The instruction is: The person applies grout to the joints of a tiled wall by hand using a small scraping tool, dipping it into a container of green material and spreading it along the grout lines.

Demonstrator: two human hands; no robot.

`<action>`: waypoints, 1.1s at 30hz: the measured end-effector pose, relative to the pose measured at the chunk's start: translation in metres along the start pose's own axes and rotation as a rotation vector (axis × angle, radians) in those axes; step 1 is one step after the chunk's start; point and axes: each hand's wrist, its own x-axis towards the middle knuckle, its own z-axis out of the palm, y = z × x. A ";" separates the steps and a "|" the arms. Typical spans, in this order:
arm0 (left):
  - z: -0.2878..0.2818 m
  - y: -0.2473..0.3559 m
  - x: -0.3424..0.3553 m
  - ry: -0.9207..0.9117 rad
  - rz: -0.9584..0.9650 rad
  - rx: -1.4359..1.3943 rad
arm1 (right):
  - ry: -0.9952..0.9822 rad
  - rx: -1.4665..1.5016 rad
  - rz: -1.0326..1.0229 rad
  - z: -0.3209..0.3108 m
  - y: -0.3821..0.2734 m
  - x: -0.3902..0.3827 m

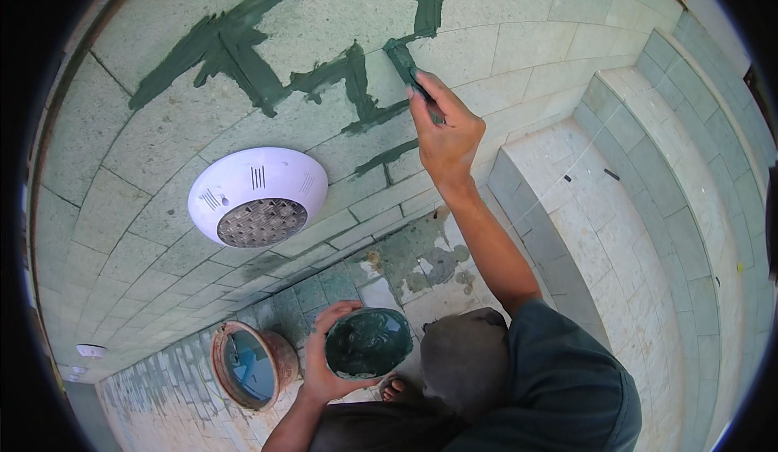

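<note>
My left hand point(319, 367) is wrapped round the side of a round bowl point(331, 340) at the lower middle. Dark green grout point(369, 342) coats the bowl's inside, wet and smeared. Higher up and to the right, my right hand point(446, 132) pinches a small flat spreader point(400, 60) covered in the same green paste. Its far end touches the tiled wall point(348, 18) next to a joint. Thick green streaks point(251, 71) run along several joints to the left of the spreader. How much of the spreader lies under my fingers is hidden.
A round white light fixture point(258, 168) sticks out from the wall. On the floor a brown bucket point(288, 361) holds water and something blue. Curved tiled steps point(559, 201) rise at the right, with small dark bits point(612, 174) on them. My bent knee point(466, 363) is below.
</note>
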 end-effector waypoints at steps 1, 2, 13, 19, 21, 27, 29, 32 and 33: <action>0.000 0.000 -0.001 0.013 -0.001 0.005 | -0.007 -0.001 0.002 -0.002 0.001 0.001; 0.001 0.001 -0.002 0.031 0.000 0.004 | 0.025 -0.013 0.009 -0.005 0.002 0.004; -0.006 0.002 -0.003 0.000 0.033 -0.023 | 0.031 -0.002 -0.005 0.000 -0.005 0.006; -0.008 0.006 -0.006 -0.002 0.053 -0.035 | 0.099 -0.029 0.022 -0.009 -0.002 0.022; -0.009 0.008 -0.007 -0.003 0.058 -0.045 | 0.073 -0.093 -0.034 -0.019 0.001 0.032; -0.008 0.008 -0.004 -0.007 0.090 -0.048 | -0.116 -0.165 -0.178 -0.029 0.001 0.029; -0.008 0.009 -0.005 -0.012 0.090 -0.044 | -0.079 -0.201 -0.179 -0.031 0.001 0.032; -0.008 0.010 -0.007 -0.014 0.096 -0.068 | -0.018 -0.199 -0.199 -0.032 0.005 0.045; -0.008 0.011 -0.007 -0.015 0.100 -0.091 | -0.032 -0.216 -0.213 -0.032 0.007 0.045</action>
